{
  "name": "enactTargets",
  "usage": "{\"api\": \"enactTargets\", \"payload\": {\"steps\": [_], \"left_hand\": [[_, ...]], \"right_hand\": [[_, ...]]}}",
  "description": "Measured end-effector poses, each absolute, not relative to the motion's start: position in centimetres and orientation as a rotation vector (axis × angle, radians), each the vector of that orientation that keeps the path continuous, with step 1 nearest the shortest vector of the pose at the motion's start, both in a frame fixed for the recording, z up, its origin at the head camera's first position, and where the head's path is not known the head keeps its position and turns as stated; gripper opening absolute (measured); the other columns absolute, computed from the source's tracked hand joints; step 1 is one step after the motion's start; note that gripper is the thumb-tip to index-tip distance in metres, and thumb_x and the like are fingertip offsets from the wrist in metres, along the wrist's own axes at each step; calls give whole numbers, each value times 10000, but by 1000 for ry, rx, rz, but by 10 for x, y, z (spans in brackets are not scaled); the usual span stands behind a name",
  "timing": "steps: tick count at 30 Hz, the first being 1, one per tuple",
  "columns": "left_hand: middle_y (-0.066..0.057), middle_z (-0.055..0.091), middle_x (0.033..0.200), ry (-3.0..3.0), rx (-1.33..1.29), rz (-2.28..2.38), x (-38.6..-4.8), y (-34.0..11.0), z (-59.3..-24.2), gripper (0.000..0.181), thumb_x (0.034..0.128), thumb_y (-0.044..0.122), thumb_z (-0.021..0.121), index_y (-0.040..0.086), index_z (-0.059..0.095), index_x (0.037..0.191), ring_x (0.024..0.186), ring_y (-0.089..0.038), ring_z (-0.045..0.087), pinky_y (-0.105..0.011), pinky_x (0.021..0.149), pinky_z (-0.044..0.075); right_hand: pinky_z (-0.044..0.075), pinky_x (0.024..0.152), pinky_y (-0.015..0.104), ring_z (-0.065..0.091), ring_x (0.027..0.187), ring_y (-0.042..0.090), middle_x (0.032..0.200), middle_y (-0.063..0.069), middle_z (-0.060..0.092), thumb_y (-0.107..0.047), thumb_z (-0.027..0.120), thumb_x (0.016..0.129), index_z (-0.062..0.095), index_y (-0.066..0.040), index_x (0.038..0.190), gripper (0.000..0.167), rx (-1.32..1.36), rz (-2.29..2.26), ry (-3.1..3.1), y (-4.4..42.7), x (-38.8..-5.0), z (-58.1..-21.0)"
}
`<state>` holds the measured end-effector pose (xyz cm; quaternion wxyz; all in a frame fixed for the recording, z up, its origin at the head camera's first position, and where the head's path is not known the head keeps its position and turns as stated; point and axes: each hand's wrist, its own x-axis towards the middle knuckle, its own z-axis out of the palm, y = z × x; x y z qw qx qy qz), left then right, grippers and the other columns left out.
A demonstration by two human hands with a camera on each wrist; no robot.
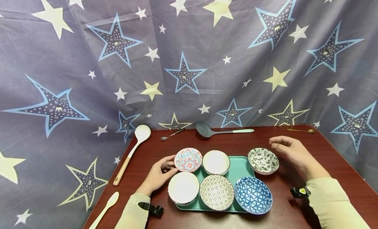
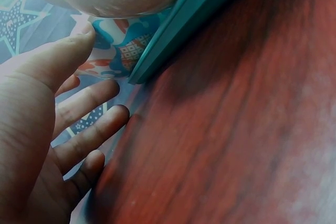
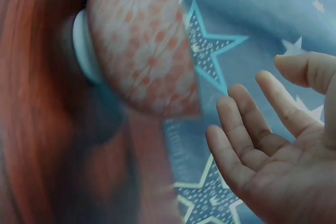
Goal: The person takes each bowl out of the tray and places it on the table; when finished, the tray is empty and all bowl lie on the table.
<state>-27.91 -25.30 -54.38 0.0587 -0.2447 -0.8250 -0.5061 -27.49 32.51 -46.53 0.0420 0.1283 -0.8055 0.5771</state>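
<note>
My left hand [image 1: 159, 173] is beside a pink-and-blue patterned bowl [image 1: 188, 160], its thumb by the bowl's side in the left wrist view and its other fingers loosely extended. Whether the thumb touches it I cannot tell. To the right, my right hand [image 1: 295, 153] is held apart from a leaf-patterned bowl [image 1: 263, 161], fingers spread and holding nothing. That bowl's outside [image 3: 144, 45] shows red flowers in the right wrist view. A green tray [image 1: 239, 166] lies beneath the group, which includes a white bowl [image 1: 216, 162], another white bowl [image 1: 183, 188], a lattice-patterned bowl [image 1: 217, 192] and a blue bowl [image 1: 253, 195].
Along the table's back lie a slotted turner [image 1: 203, 129], a small metal spoon [image 1: 172, 134] and a thin golden spoon [image 1: 301, 130]. At the left are a white ladle [image 1: 142, 133] with a wooden handle and a pale spoon [image 1: 112, 199]. A star-patterned curtain [image 1: 189, 41] hangs behind.
</note>
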Motion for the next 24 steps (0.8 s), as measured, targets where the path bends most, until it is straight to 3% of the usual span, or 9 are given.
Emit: {"api": "enactTargets", "payload": {"steps": [10, 24], "left_hand": [[-107, 764, 1171, -2477, -722, -1573, -278, -251, -543, 580, 949, 129, 798, 95, 576, 1483, 972, -230, 733, -317, 734, 536], [-5, 766, 1180, -2546, -673, -1532, -278, -253, -543, 569, 961, 238, 797, 174, 588, 1487, 989, -174, 734, -311, 748, 533]], "right_hand": [[536, 862, 170, 684, 1039, 2, 1196, -11, 725, -87, 638, 1053, 616, 137, 1294, 330, 488, 1715, -2393, 304, -269, -446], [554, 903, 237, 677, 1090, 62, 1308, 203, 646, -85, 629, 1056, 582, 97, 1368, 364, 521, 1812, -2454, 264, -274, -427]]}}
